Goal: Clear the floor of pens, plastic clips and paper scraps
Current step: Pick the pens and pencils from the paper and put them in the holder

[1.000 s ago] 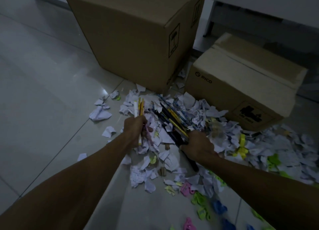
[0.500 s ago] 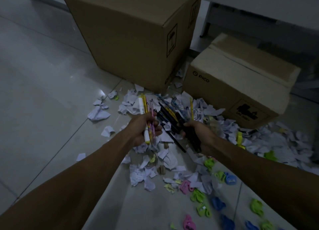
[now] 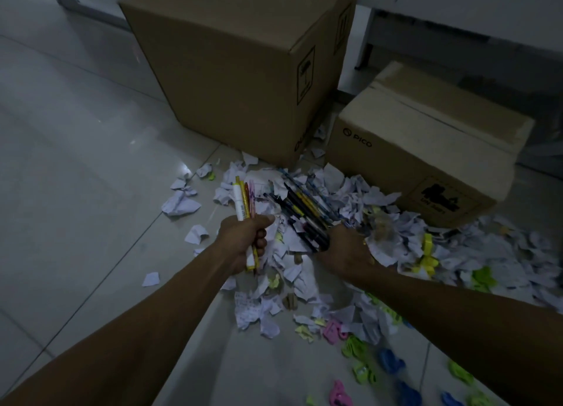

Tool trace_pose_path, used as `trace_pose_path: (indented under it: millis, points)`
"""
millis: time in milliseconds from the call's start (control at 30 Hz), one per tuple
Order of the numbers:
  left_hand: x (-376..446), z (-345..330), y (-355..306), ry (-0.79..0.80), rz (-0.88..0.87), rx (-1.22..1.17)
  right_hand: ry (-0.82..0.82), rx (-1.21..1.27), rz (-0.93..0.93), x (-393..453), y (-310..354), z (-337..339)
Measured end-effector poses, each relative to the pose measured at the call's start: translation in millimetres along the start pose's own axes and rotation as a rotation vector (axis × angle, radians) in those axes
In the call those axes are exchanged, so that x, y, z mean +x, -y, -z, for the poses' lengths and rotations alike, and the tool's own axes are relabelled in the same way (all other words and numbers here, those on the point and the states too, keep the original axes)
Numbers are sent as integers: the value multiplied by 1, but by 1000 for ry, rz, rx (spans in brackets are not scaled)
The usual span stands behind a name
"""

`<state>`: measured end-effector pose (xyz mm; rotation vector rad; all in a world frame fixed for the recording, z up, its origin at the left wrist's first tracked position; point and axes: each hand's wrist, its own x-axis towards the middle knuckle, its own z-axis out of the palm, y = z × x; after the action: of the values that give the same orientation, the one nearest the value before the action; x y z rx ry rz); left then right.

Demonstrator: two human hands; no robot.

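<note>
Gripping a small bunch of pens (image 3: 245,204), the left hand (image 3: 246,241) is fisted around them at mid-frame, tips pointing to the far side, a white and yellow marker the easiest to pick out. Just to its right, the right hand (image 3: 345,250) is curled around a much thicker dark bundle (image 3: 304,213), which fans out up and left from the fist; how tightly the fingers close is hidden behind the back of the hand. Both fists hover right over the paper scraps (image 3: 396,241), a white heap spreading from between the hands out to the right edge, with stray pieces (image 3: 181,204) lying off to the left on the floor (image 3: 76,177). Nearer, below the right forearm, plastic clips (image 3: 391,360) in green, blue and pink dot the tiles, and a yellow clip (image 3: 428,259) sits in the heap right of the right hand. Beyond the mess stands a tall box (image 3: 237,70), with a low box (image 3: 426,149) beside it to the right, scraps piled against both.
</note>
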<state>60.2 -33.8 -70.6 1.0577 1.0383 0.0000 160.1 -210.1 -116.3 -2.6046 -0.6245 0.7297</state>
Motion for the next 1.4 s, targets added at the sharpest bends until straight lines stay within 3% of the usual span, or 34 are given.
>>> trace_pose_path:
  millis: [200,333,500,633,767,1000,1267,1400]
  points:
    - [4,12,3,-102,-39,0,-94,-201,26,-1,6,-10]
    - [8,13,2,-182,-68,39,5,-163,24,1,4,-6]
    - [26,6,-7,-271,-137,77,189,231,25,-13,3,20]
    - [41,-9,-22,-330,-199,147,333,605,-131,-27,0,42]
    - [57,-23,-27,-344,-169,161,372,866,-248,-33,-2,59]
    - [69,-28,-24,-333,-50,185,405,1012,-322,-30,-8,59]
    - [60,-24,-30,-261,-82,107,303,981,-330,-23,-10,57]
    - [60,-18,-36,-210,-89,65,310,1114,-334,-19,-3,52]
